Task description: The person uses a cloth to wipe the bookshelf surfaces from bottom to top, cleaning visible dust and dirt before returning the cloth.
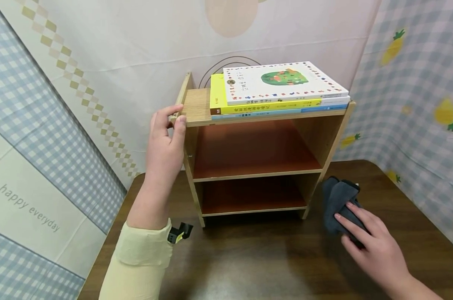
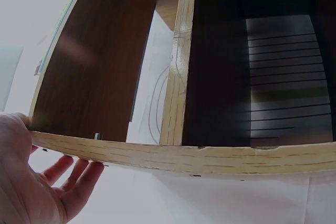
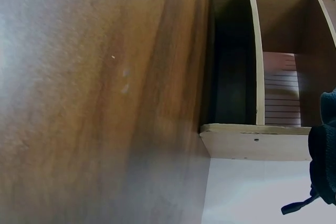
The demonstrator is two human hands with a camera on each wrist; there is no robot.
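Note:
A small wooden shelf [image 1: 256,174] with reddish-brown boards stands on the brown table. My left hand [image 1: 164,129] grips its upper left corner, thumb in front and index finger over the side panel. Seen from the left wrist, the fingers [image 2: 79,184] curl around the outside of that panel. Beside the shelf's right side, my right hand [image 1: 378,246] holds a bunched dark blue-grey cloth [image 1: 339,200] with black edging. A dark strip dangles from the cloth [image 3: 323,156] in the right wrist view, where the hand itself is out of sight.
Several books [image 1: 279,89] lie stacked on the shelf's top board, a white one with a green picture uppermost. The brown table [image 1: 256,262] extends in front. Patterned curtains [image 1: 417,83] hang behind and at both sides.

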